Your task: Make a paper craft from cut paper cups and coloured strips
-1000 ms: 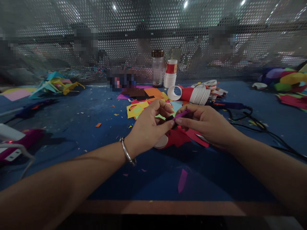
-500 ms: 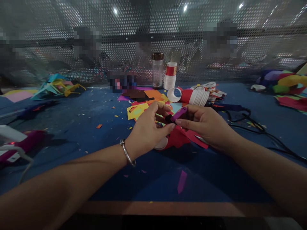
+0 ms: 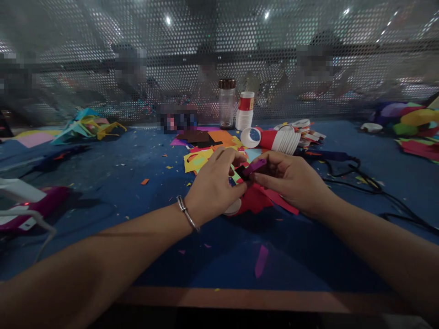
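In the middle of the head view, my right hand (image 3: 293,183) pinches a small purple paper strip (image 3: 257,166) between thumb and fingers. A dark, nearly black paper piece (image 3: 242,172) meets the strip's left end. My left hand (image 3: 216,183), with a silver bracelet on its wrist, curls around that dark piece, thumb below and fingers above; the exact contact is partly hidden. Under both hands lies a paper cup (image 3: 233,208) on its side, with red paper (image 3: 256,199) beside it. Another purple paper strip (image 3: 261,261) lies flat closer to me.
Behind my hands are coloured paper sheets (image 3: 197,160), toppled red-and-white cups (image 3: 274,139), a glass bottle (image 3: 227,105) and upright stacked cups (image 3: 244,112). A dark blue tool (image 3: 325,155) with a black cable (image 3: 387,196) lies right. A purple-and-white device (image 3: 37,208) sits left, before the perforated screen (image 3: 219,27).
The view has shifted slightly. My hands stay together on the paper pieces, the purple strip tilting a little flatter. A pointed metal blade seen under my right hand is now out of sight.
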The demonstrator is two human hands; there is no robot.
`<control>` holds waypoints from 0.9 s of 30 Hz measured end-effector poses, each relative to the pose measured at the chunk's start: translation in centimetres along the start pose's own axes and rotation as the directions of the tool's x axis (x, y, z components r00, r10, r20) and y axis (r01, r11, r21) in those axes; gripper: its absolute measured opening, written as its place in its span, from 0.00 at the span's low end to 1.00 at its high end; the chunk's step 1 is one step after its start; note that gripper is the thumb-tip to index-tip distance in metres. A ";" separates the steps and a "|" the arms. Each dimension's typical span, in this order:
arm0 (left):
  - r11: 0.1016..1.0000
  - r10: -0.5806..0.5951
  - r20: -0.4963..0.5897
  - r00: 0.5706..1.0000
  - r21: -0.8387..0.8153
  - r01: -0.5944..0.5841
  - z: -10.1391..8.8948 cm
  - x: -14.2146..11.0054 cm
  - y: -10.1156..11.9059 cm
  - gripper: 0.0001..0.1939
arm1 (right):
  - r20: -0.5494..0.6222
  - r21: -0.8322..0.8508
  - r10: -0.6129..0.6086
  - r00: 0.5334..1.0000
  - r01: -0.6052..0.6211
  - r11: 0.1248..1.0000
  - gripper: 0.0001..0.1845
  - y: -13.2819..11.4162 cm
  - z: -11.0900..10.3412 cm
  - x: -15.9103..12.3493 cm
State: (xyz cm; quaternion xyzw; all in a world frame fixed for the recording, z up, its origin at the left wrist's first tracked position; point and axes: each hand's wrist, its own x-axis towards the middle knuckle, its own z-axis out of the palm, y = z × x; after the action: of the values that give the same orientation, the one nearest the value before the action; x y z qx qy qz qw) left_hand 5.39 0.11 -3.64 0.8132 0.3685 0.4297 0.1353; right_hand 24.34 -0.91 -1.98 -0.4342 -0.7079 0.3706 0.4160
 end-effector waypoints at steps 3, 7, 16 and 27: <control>1.000 0.007 -0.022 1.000 -0.013 -0.008 0.0 0.0 0.1 0.19 | -0.017 0.000 -0.002 1.000 0.002 1.000 0.09 -0.1 0.1 0.0; 0.999 0.040 -0.004 0.999 0.029 -0.040 -0.2 0.1 0.1 0.15 | -0.039 -0.014 0.000 0.999 -0.001 1.000 0.09 -0.1 0.0 -0.1; 0.971 -0.096 0.018 0.995 -0.220 0.098 -0.5 0.6 -1.5 0.18 | -0.011 -0.088 0.030 0.999 -0.031 0.996 0.11 -0.1 -0.7 -0.2; 0.847 -0.295 0.088 0.952 -0.437 0.303 -0.8 0.7 -1.3 0.22 | -0.220 -0.717 0.029 0.975 -0.181 0.674 0.05 0.9 -6.9 0.5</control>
State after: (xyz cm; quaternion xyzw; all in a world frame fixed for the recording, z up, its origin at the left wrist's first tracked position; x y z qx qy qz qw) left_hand 4.35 1.46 -3.41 0.6970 0.3810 0.4692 0.3859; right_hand 30.75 1.05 -0.06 -0.6376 -0.7275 0.0367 0.2509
